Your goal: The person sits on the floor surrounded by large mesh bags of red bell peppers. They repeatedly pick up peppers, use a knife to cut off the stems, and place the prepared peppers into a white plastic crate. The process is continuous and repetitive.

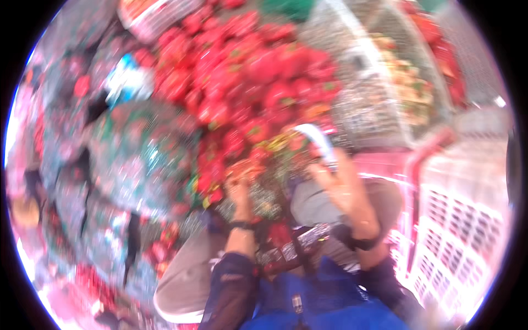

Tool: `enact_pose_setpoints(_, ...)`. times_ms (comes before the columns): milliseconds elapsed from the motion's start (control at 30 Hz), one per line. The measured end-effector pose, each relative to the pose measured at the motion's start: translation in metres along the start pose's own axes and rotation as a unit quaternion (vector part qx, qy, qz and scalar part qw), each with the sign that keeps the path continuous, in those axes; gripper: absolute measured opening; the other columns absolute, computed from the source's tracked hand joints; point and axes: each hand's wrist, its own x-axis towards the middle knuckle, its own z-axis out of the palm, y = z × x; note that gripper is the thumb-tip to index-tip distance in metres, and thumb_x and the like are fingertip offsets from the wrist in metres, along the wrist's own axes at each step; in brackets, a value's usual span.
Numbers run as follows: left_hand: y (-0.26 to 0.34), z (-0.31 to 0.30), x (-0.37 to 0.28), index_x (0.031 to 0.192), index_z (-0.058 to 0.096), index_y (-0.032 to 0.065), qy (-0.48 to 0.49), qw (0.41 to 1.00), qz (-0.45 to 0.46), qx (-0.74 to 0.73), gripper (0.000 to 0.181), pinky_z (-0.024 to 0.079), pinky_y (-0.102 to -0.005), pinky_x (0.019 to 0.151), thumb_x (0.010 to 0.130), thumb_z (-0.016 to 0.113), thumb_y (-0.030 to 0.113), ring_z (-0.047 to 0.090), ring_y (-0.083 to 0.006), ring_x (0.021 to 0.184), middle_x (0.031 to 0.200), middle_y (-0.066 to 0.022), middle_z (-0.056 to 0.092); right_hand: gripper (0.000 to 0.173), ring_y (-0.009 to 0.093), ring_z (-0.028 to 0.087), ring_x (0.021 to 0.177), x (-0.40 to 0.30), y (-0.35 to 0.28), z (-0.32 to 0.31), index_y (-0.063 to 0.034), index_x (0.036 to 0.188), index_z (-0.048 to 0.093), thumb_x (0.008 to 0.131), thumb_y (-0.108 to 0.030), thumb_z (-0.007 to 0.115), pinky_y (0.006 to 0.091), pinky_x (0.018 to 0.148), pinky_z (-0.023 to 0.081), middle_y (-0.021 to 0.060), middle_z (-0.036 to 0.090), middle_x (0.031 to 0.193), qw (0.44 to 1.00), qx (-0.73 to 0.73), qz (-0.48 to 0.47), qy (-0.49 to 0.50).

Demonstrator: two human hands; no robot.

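A large heap of red bell peppers (264,70) lies before me. My left hand (239,185) is at the near edge of the heap, its fingers at an orange-red pepper (245,169); blur hides whether they close on it. My right hand (334,177) is to the right, shut on a curved tool (315,140) with a pale, shiny blade or band that arcs up and to the left over the peppers. Its exact kind is too blurred to tell. Between the hands lie yellow-green and reddish pieces (284,142) and blurred plant scraps.
Full mesh sacks (140,161) crowd the left side. A pink plastic crate (458,235) stands at the right, near a red bar (414,185). Pale baskets (363,103) stand at the upper right, one with yellowish pieces (406,82). A blue-and-white bag (130,80) lies at the upper left.
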Motion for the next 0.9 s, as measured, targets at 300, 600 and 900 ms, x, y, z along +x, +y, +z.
enact_pose_setpoints(300, 0.382, 0.215, -0.105, 0.108, 0.054, -0.0025, -0.188, 0.936, 0.279, -0.102, 0.028, 0.044, -0.0318, 0.091, 0.086, 0.059, 0.014, 0.058, -0.0242, 0.098, 0.117, -0.0139, 0.055, 0.029, 0.032, 0.060, 0.085, 0.035, -0.018, -0.004, -0.0035, 0.100, 0.056, 0.080, -0.022, 0.063, 0.0390, 0.073, 0.047, 0.0165, 0.062, 0.091, 0.997, 0.013, 0.042, -0.059)
enact_pose_setpoints(600, 0.394, 0.199, -0.172, 0.097, 0.057, -0.0046, -0.407, 0.754, 0.506, 0.095, 0.025, 0.049, -0.0332, 0.073, 0.083, 0.062, 0.016, 0.060, -0.0227, 0.084, 0.102, -0.0139, 0.059, 0.023, 0.012, 0.050, 0.061, -0.003, -0.019, -0.038, -0.0042, 0.098, 0.045, 0.084, -0.015, 0.059, 0.0265, 0.051, 0.041, 0.0063, 0.051, 0.076, 0.957, 0.268, -0.015, 0.110)
enact_pose_setpoints(900, 0.012, -0.112, -0.070, 0.129, 0.042, 0.0089, -0.442, 0.585, 0.128, 0.668, 0.058, 0.041, -0.0414, 0.094, 0.078, 0.060, 0.031, 0.046, -0.0322, 0.117, 0.128, -0.0169, 0.046, 0.040, 0.017, 0.060, 0.076, -0.001, -0.037, -0.023, 0.0001, 0.109, 0.053, 0.082, -0.027, 0.064, 0.0291, 0.069, 0.046, 0.0104, 0.062, 0.085, 0.996, 0.065, 0.055, 0.008)
